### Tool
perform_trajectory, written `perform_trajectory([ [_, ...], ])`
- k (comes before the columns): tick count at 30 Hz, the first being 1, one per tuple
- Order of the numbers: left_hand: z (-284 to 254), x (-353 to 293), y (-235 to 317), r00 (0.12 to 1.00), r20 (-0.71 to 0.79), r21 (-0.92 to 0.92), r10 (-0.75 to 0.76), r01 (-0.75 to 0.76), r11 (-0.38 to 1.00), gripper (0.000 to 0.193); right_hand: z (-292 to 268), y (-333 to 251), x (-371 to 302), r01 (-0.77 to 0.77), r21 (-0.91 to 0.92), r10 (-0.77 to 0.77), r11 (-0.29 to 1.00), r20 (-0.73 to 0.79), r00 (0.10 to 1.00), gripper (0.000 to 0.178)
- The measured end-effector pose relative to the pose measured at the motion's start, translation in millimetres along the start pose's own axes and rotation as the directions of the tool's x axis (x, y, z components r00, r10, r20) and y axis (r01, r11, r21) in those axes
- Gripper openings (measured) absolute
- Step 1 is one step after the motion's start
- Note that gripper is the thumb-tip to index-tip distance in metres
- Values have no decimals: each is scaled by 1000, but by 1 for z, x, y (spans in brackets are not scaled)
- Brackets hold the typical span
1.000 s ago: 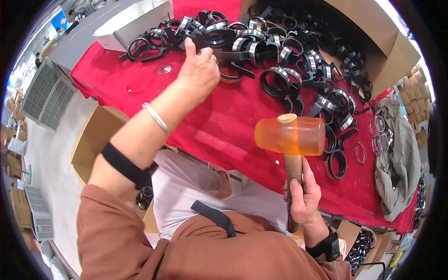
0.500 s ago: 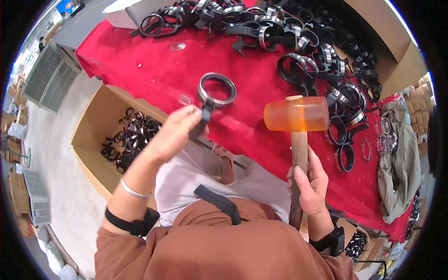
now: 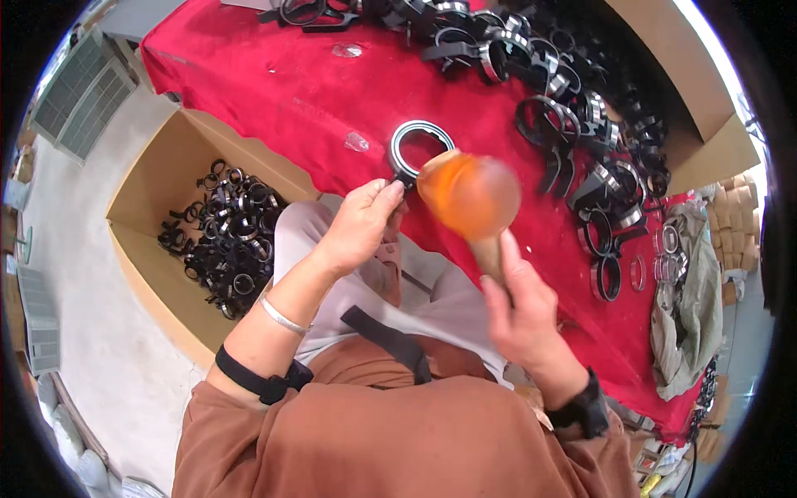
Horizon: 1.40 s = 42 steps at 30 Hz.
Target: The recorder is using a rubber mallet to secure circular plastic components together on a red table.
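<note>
My left hand [image 3: 363, 226] is closed around the black handle of a ring-shaped part [image 3: 398, 152] with a silver rim. The ring is held at the near edge of the red-covered table, its opening facing up. My right hand [image 3: 527, 319] grips the wooden handle of a mallet [image 3: 471, 197] with a translucent orange head. The mallet head is blurred and overlaps the ring's right side in view; whether they touch I cannot tell. The lower part of the mallet's handle is hidden by my hand.
A heap of similar black and silver ring parts [image 3: 544, 120] covers the far right of the red cloth [image 3: 274, 100], beside a big cardboard box [image 3: 714, 116]. Another cardboard box [image 3: 149, 282] with many ring parts stands at the left. Clear rings [image 3: 667, 267] and a grey-green cloth [image 3: 687, 307] lie right.
The mallet has swung left and tilted, from upright at the right to beside the ring. My left hand has moved slightly right with the ring part. The whole view has shifted a little.
</note>
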<state>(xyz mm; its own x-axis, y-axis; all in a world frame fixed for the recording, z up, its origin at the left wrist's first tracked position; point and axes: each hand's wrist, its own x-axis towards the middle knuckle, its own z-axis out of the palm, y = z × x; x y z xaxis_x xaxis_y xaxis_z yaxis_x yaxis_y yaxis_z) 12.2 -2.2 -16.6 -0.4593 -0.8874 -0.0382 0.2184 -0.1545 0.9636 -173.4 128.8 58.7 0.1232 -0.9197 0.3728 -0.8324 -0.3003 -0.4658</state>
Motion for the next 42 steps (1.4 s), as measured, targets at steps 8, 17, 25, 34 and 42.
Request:
perform_trajectory([
  [8, -6, -6, 2, 998, -68, 65, 5, 0, 998, 33, -31, -45, 72, 141, 237, -60, 961, -317, 946, 54],
  [17, -9, -8, 10, 986, -71, 147, -149, 158, 977, 26, -21, -26, 127, 210, -16, -210, 978, -6, 978, 42],
  [25, -9, -9, 12, 995, -46, 144, -87, 93, 985, 36, -5, 10, 85, -30, -196, 44, 980, 66, 997, 54],
  [34, -7, 3, 25, 986, -116, 61, -117, 125, 990, 38, -12, 17, 91, -108, -76, 115, 991, 98, 989, 49],
  [42, -2, 4, 16, 941, -328, 79, -81, 113, 990, 39, -41, -39, 130, -252, 261, 254, 932, 29, 967, 40],
])
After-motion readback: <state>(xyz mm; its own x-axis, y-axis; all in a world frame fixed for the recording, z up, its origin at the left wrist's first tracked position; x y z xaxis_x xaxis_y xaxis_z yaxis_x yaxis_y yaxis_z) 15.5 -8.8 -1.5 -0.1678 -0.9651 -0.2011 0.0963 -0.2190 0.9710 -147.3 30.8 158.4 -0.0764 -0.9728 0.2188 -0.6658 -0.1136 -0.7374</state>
